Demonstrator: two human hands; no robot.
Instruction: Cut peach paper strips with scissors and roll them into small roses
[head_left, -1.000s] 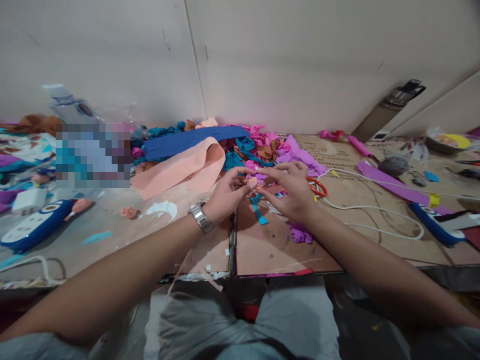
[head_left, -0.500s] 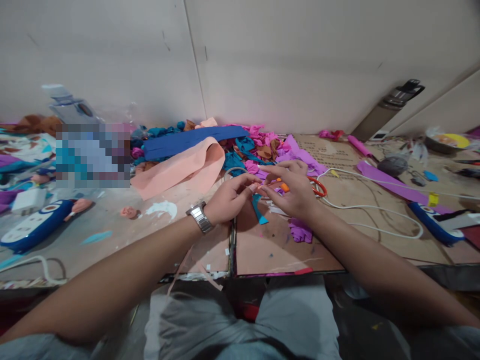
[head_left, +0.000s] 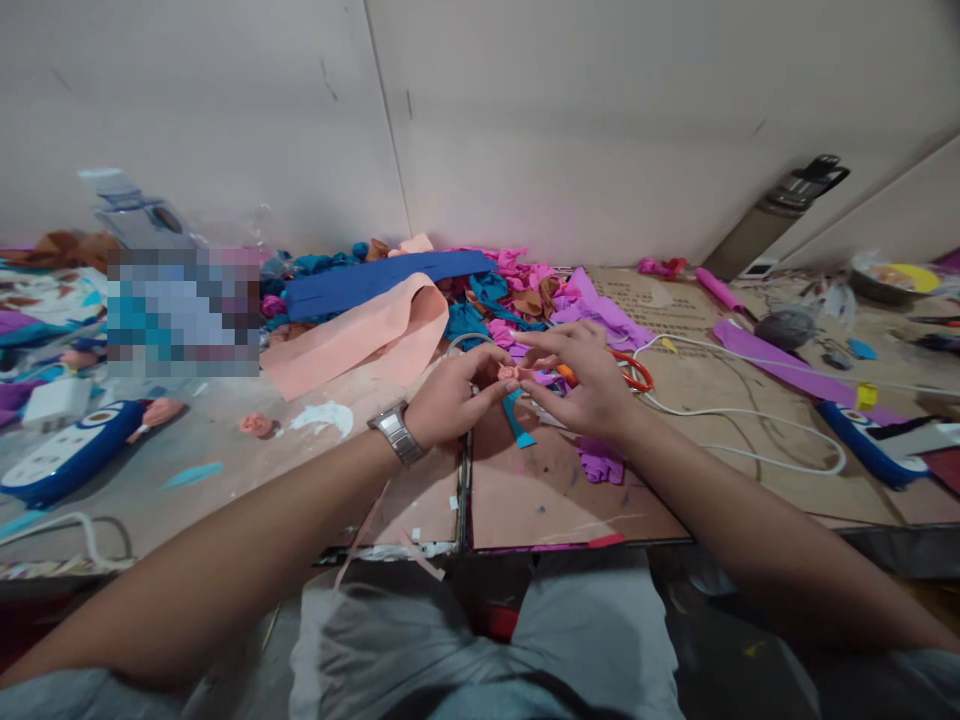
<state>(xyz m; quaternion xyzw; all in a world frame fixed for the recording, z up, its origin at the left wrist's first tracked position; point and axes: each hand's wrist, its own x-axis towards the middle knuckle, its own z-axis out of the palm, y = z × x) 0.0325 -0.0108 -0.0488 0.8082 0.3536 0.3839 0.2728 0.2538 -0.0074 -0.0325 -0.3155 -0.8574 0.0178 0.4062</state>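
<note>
My left hand and my right hand meet over the middle of the table, both pinched on a small peach foam rose held between their fingertips. A metal watch sits on my left wrist. Just below the rose lies a teal foam scrap, and a crumpled purple foam piece lies under my right wrist. Orange-handled scissors rest right behind my right hand.
A peach foam strip, a blue foam strip and a heap of coloured scraps lie at the back. Another peach rose lies left. A white cable, blue glue guns and a bottle flank the hands.
Both hands have shifted slightly lower and turned the peach rose between the fingertips; the rose shows more fully now. Everything else on the table is unmoved.
</note>
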